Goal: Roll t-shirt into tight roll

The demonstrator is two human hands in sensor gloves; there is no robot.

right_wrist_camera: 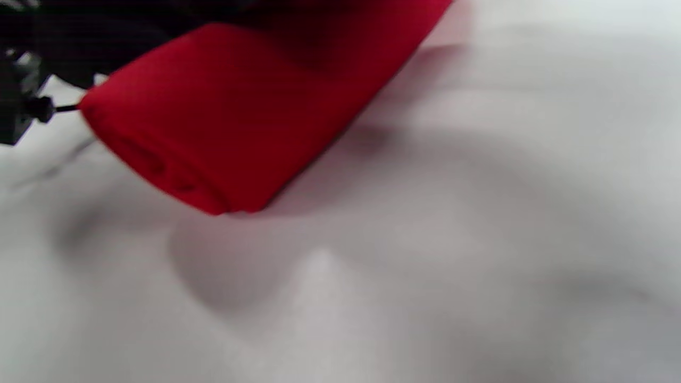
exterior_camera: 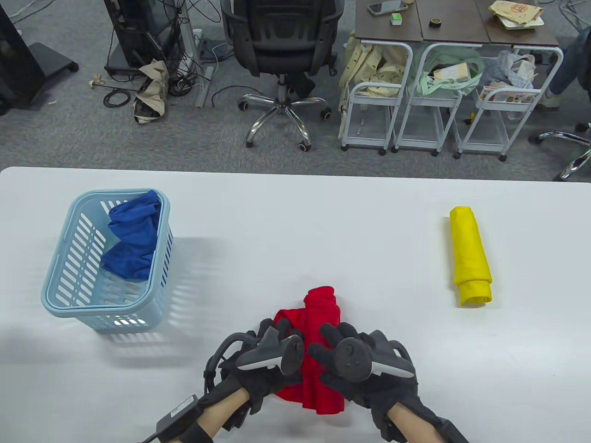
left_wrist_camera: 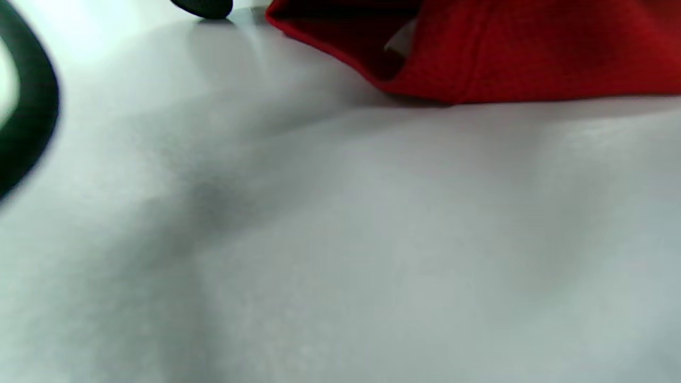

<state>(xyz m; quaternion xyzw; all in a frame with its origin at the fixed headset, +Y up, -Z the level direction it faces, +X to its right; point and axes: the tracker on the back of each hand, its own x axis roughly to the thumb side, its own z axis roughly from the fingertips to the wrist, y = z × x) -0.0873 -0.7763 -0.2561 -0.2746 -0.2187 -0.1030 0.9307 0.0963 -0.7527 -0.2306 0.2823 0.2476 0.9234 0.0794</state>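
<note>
— What is hidden here?

— Much of the red t-shirt (exterior_camera: 318, 323), lying partly rolled at the near edge of the white worktop (exterior_camera: 295, 217). Both gloved hands sit on top of it, and the trackers strapped to their backs cover most of the fingers. The left hand (exterior_camera: 270, 357) rests on the shirt's left side, the right hand (exterior_camera: 353, 357) on its right, fingers bent down over the cloth. Whether either grip is clamped on the fabric or only pressing it, I cannot tell from where I stand.

— And the wrist cameras?

— Both blurred. The left wrist view catches an open fold of the red shirt (left_wrist_camera: 479, 48) and what may be a pale tag inside, unreadable. The right wrist view shows a rounded, rolled end of the shirt (right_wrist_camera: 223, 122) raised just off the worktop, casting a shadow.

— Any writing?

— None that can be read.

— Containers?

— A light blue slotted plastic basket (exterior_camera: 60, 277) at the left, holding a crumpled blue garment (exterior_camera: 134, 240). Well apart, at the right, a yellow t-shirt roll (exterior_camera: 468, 256) lies on the worktop.
</note>
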